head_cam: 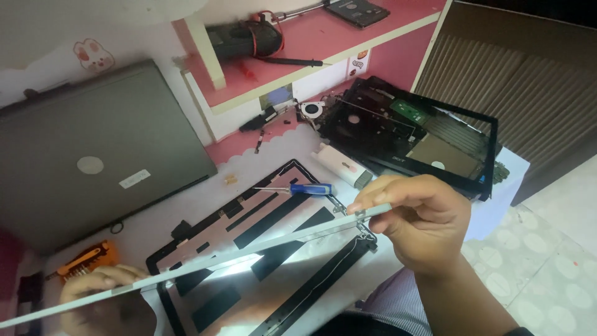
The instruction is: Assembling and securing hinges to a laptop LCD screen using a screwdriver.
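Note:
Both hands hold a thin flat screen panel [249, 252] edge-on, lifted above an opened laptop lid back cover [249, 218] with black tape strips. My right hand [423, 218] pinches the panel's right end between thumb and fingers. My left hand [102, 295] grips its left end near the bottom left. A blue-handled screwdriver [305, 188] lies on the cover just beyond the panel.
A closed grey laptop [99, 155] lies at the left. A stripped black laptop base with bezel [410, 130] sits at the right. An orange bit holder [84, 260] is by my left hand. A white oblong object [342, 165], a small fan [311, 110] and a pink shelf [311, 43] with tools lie behind.

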